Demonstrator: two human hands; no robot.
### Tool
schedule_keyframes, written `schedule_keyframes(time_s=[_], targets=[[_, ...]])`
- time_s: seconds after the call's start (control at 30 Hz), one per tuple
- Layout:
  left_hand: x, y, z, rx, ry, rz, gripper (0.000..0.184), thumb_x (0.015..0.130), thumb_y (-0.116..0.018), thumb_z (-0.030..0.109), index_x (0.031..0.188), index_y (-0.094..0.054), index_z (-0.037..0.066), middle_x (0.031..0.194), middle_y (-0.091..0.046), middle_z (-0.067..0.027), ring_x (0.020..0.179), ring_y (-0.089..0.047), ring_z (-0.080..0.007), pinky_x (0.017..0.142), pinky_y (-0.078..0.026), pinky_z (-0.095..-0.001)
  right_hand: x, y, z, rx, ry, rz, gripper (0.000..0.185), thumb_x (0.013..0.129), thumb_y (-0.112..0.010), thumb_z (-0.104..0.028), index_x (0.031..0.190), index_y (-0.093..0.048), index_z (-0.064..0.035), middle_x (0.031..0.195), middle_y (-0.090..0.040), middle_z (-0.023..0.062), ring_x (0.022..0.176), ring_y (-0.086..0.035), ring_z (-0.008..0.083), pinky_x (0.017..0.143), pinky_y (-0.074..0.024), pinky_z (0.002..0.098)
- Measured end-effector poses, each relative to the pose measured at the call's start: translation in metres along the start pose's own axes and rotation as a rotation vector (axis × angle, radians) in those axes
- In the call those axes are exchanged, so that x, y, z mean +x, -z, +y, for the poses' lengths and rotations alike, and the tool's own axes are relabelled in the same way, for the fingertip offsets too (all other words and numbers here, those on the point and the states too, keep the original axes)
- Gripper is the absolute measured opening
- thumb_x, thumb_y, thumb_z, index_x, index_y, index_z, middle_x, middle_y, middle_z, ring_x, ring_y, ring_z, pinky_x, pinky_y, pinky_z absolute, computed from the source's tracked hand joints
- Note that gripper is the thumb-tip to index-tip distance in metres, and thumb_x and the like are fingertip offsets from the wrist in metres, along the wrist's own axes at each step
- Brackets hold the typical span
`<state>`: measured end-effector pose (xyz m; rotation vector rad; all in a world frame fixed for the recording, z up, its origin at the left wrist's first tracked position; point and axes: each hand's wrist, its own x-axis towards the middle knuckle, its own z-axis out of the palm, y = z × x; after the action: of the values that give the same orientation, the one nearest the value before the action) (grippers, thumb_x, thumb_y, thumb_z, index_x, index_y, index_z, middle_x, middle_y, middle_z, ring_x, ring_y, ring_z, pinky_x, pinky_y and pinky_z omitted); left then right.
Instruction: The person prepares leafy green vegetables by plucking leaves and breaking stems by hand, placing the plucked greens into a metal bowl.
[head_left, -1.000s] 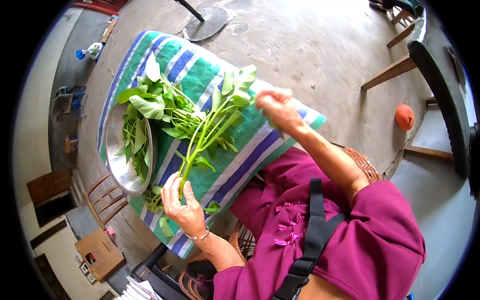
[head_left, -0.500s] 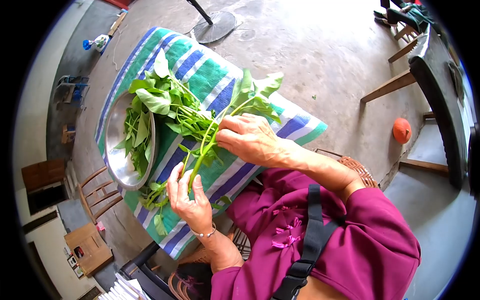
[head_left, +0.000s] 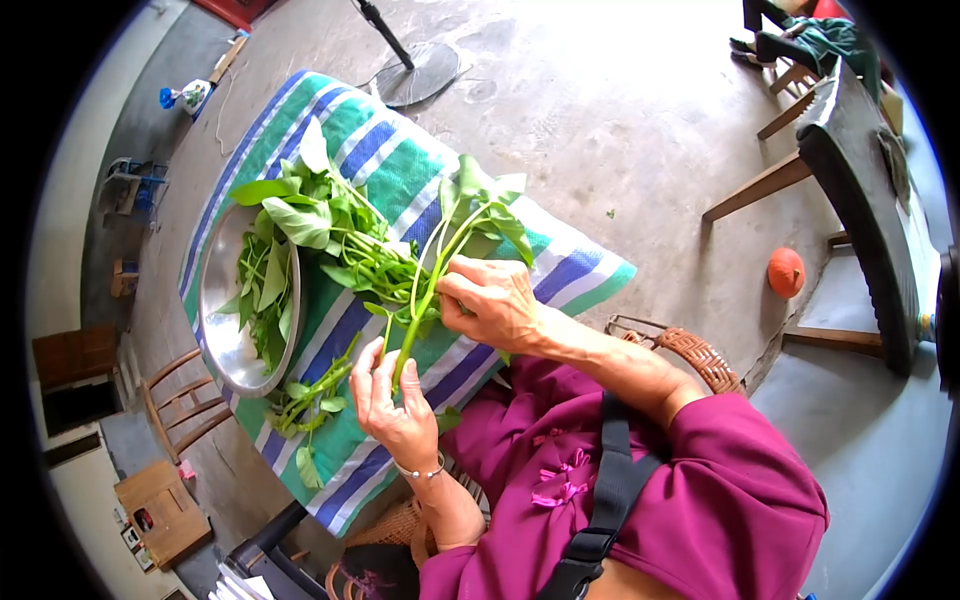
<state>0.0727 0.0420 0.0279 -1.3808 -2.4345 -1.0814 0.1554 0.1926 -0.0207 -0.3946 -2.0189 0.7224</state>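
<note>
One leafy stem (head_left: 415,325) above striped cloth (head_left: 395,180): the left hand (head_left: 398,408) pinches its lower end, fingers against thumb; the right hand (head_left: 497,308) pinches higher, at one o'clock, seemingly steadying it. Heaped greens (head_left: 375,250) at the stem's ten o'clock; metal bowl (head_left: 222,335) at nine, likely keeping leaves (head_left: 272,277) contained.

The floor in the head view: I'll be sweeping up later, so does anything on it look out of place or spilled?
A small green scrap, perhaps leaf, lies alone on the bare floor, apart from the greens on the striped cloth. A round orange object also sits on the floor, perhaps deliberately.
</note>
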Motion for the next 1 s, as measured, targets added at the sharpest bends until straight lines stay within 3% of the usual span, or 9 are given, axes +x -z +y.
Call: schedule_keyframes(time_s=[0.17,0.23,0.27,0.47,0.57,0.77,0.9,0.97,1.0], targets=[[0.003,-0.007,0.013,-0.008,-0.02,-0.011,0.016,0.077,-0.065,0.005,0.092,-0.064,0.0,0.102,-0.057,-0.0123,0.092,-0.056,-0.0289,0.079,-0.046,-0.0364,-0.006,0.002,0.02,0.222,-0.295,0.225,0.006,0.074,-0.054,-0.002,0.076,-0.059,-0.0007,0.066,-0.057,0.0078,0.057,-0.056,0.0181,0.053,-0.0452,0.0293],[0.001,0.0,0.002,-0.028,0.09,0.069,0.016,0.077,-0.066,0.005,0.092,-0.064,0.001,0.102,-0.056,-0.012,0.093,-0.056,-0.0279,0.078,-0.046,-0.0357,0.005,0.031,0.049,0.637,-0.742,0.49,0.015,0.083,-0.049,-0.006,0.076,-0.061,-0.002,0.065,-0.055,-0.0007,0.06,-0.049,0.0078,0.054,-0.0415,0.024],[0.0,0.004,-0.007,0.038,0.056,0.052,0.016,0.078,-0.064,0.003,0.094,-0.064,-0.001,0.106,-0.055,-0.0108,0.095,-0.055,-0.0239,0.08,-0.045,-0.0323,0.008,0.05,0.06,0.46,-0.689,0.591,0.015,0.083,-0.05,-0.007,0.079,-0.063,-0.0009,0.065,-0.054,-0.0019,0.059,-0.046,0.0059,0.055,-0.039,0.0211],[0.0,0.003,-0.005,0.078,-0.044,-0.01,0.019,0.075,-0.066,0.0,0.094,-0.065,0.001,0.112,-0.055,-0.0114,0.097,-0.054,-0.0266,0.083,-0.045,-0.0352,0.015,0.093,0.07,0.183,-0.448,0.304,0.015,0.088,-0.053,-0.013,0.088,-0.062,-0.0006,0.069,-0.056,0.001,0.064,-0.049,0.0074,0.057,-0.04,0.0228],[0.0,0.005,-0.011,0.102,-0.06,-0.021,0.022,0.072,-0.068,0.0,0.094,-0.066,0.003,0.113,-0.055,-0.0116,0.098,-0.054,-0.0277,0.085,-0.044,-0.0367,0.031,0.1,0.073,0.379,-0.612,0.118,0.018,0.089,-0.054,-0.016,0.094,-0.061,-0.0005,0.074,-0.058,0.005,0.066,-0.052,0.0105,0.059,-0.0427,0.0258],[-0.001,0.014,-0.016,0.228,-0.175,-0.031,0.023,0.07,-0.07,0.003,0.092,-0.068,0.006,0.113,-0.056,-0.0103,0.099,-0.054,-0.0272,0.084,-0.042,-0.0368,0.063,0.092,0.075,0.249,-0.414,-0.43,0.021,0.085,-0.059,-0.02,0.094,-0.063,-0.0012,0.077,-0.063,0.0099,0.069,-0.057,0.0173,0.064,-0.0457,0.0309],[0.0,0.019,-0.015,0.267,-0.206,-0.05,0.023,0.07,-0.07,0.004,0.092,-0.068,0.007,0.113,-0.056,-0.0104,0.099,-0.054,-0.0281,0.085,-0.041,-0.0377,0.047,0.082,0.074,0.283,-0.344,-0.483,0.019,0.081,-0.062,-0.018,0.092,-0.065,-0.0026,0.08,-0.065,0.0132,0.073,-0.063,0.0217,0.067,-0.0497,0.0338],[0.0,0.02,-0.015,0.28,-0.235,-0.057,0.022,0.07,-0.069,0.005,0.092,-0.068,0.008,0.113,-0.056,-0.0106,0.101,-0.054,-0.0286,0.085,-0.04,-0.0384,0.029,0.075,0.067,0.127,-0.033,-0.414,0.013,0.08,-0.06,-0.013,0.089,-0.062,-0.0042,0.083,-0.061,0.01,0.071,-0.062,0.028,0.062,-0.0508,0.0386],[0.001,0.02,-0.014,0.283,-0.243,-0.06,0.022,0.07,-0.069,0.005,0.092,-0.068,0.008,0.114,-0.056,-0.0103,0.102,-0.053,-0.029,0.086,-0.04,-0.039,0.021,0.076,0.053,0.046,-0.043,-0.418,0.012,0.079,-0.059,-0.011,0.089,-0.06,-0.0046,0.081,-0.058,0.0095,0.069,-0.061,0.0274,0.059,-0.0502,0.0388]])
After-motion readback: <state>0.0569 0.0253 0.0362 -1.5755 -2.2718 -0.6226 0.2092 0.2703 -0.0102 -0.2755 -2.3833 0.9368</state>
